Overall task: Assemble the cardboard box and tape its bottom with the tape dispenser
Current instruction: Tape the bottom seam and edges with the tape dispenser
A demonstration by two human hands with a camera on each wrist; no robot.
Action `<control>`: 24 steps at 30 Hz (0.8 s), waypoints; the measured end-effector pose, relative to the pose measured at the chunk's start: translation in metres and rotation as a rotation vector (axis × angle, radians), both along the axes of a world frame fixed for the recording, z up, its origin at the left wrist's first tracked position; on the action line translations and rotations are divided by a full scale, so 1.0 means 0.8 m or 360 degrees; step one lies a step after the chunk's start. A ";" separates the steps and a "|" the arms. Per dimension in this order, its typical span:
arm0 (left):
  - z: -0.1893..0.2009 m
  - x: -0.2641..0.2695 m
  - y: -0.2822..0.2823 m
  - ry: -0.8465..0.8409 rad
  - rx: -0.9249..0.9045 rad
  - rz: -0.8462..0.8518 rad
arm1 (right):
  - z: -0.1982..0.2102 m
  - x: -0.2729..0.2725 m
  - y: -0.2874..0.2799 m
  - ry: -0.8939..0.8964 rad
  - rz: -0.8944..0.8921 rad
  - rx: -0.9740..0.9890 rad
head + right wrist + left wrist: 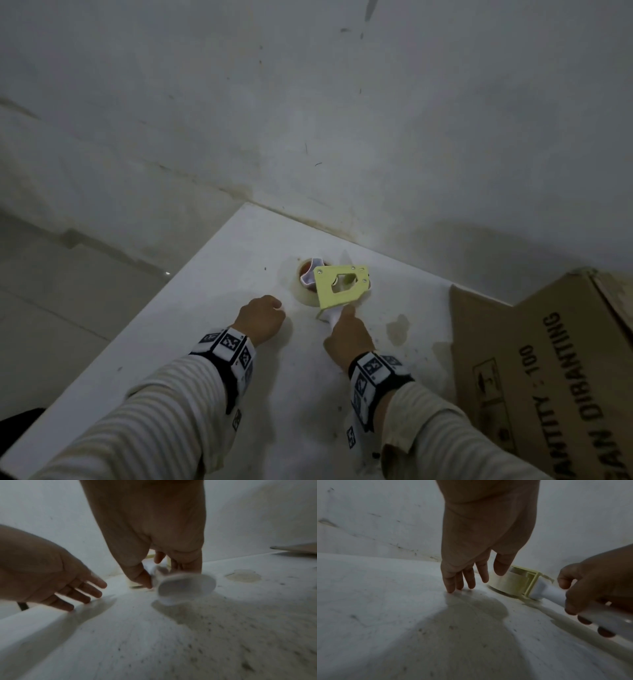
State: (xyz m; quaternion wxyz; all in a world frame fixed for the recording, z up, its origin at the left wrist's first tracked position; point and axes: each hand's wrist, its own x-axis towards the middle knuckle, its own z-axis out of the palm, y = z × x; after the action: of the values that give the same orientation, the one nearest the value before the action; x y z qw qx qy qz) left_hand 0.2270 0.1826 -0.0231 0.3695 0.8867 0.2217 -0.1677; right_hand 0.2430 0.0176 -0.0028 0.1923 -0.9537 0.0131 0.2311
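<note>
A pale yellow tape dispenser with a roll of clear tape lies on the white table near the wall. My right hand grips its white handle, fingers curled round it; the handle's round end faces the right wrist camera. My left hand rests beside the roll, its straight fingertips touching the table and holding nothing. The flattened cardboard box, printed with black letters, lies at the table's right side, away from both hands.
The table stands against a stained grey wall. Its left edge drops to a tiled floor. A brownish stain marks the table between the dispenser and the box.
</note>
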 end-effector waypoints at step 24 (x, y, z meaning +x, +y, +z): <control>0.178 0.026 -0.102 -0.0082 -0.2548 0.0403 | 0.339 0.005 -0.130 0.0162 0.0137 0.0609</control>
State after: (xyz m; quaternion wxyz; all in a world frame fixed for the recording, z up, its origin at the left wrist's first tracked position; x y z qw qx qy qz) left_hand 0.2480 0.1009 0.1192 0.9131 0.3252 0.1245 -0.2120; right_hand 0.2469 -0.0861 0.2682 0.3592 -0.8864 -0.0621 0.2853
